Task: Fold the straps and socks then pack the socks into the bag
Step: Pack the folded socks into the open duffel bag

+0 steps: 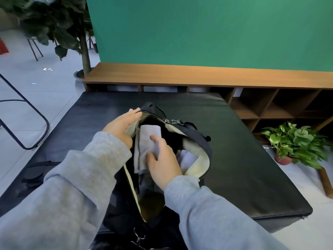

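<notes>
Folded sock (pixel 146 141) over open bag (pixel 200 141)

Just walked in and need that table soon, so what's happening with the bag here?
A person is packing socks into a black bag that lies open on the dark table. The left hand holds the bag's rim open, while the right hand grips a folded grey sock and holds it in the opening. Another pale folded piece already lies inside.
</notes>
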`<state>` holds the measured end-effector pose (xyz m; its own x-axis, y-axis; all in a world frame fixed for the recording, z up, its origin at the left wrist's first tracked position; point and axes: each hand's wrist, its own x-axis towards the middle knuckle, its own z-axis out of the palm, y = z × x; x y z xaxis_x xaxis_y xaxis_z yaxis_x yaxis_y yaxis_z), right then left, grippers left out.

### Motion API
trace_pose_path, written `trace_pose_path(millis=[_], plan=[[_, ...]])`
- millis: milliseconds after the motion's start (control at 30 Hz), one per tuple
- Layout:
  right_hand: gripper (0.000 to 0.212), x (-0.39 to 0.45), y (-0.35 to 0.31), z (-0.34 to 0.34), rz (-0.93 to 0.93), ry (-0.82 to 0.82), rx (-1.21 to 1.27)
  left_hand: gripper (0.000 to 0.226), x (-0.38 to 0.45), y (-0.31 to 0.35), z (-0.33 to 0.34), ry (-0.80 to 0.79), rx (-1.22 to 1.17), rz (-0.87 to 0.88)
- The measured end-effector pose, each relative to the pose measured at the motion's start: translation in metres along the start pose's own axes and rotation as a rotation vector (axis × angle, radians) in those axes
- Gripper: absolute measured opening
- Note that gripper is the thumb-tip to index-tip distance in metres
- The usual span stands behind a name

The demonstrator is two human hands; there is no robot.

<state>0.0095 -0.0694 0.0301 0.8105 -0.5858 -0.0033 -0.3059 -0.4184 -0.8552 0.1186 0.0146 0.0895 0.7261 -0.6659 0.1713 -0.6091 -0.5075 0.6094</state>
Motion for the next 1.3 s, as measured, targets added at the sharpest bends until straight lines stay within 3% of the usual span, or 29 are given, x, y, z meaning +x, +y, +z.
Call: trace_pose_path(millis=[233, 433, 533, 700, 833, 933, 1033, 1133, 1233, 1300], plan=[[0.042, 0.042, 0.007, 0.021, 0.164, 0.114, 0.1, 0.084, -0.003, 0.015, -0.002, 0.015, -0.116, 0.021], [0.021, 0.066, 0.008, 0.031, 0.129, 0.254, 0.217, 0.078, -0.005, 0.017, 0.0, 0.044, -0.192, 0.068], [0.02, 0.078, 0.009, 0.033, 0.166, 0.303, 0.229, 0.079, -0.006, 0.014, -0.001, 0.011, -0.155, 0.096], [0.039, 0.089, 0.011, 0.028, 0.229, 0.025, -0.205, 0.084, -0.003, 0.009, -0.006, -0.046, -0.101, 0.095], [0.043, 0.064, -0.001, 0.017, 0.124, 0.002, -0.309, 0.084, -0.005, 0.004, -0.001, -0.04, -0.085, 0.092], [0.036, 0.035, -0.004, -0.003, -0.105, 0.108, -0.29, 0.082, -0.008, 0.001, 0.003, -0.05, -0.059, 0.096], [0.019, 0.015, 0.001, -0.034, -0.314, 0.361, -0.317, 0.081, -0.015, -0.002, 0.007, -0.009, -0.064, 0.106], [0.016, 0.019, 0.021, -0.062, -0.279, 0.558, -0.493, 0.074, -0.027, -0.009, 0.009, 0.068, -0.097, 0.205], [0.027, 0.027, 0.04, -0.086, -0.086, 0.306, -0.625, 0.071, -0.039, -0.022, 0.01, 0.08, -0.084, 0.233], [0.034, 0.03, 0.048, -0.098, -0.051, 0.105, -0.618, 0.067, -0.049, -0.036, 0.012, 0.084, -0.038, 0.185]])
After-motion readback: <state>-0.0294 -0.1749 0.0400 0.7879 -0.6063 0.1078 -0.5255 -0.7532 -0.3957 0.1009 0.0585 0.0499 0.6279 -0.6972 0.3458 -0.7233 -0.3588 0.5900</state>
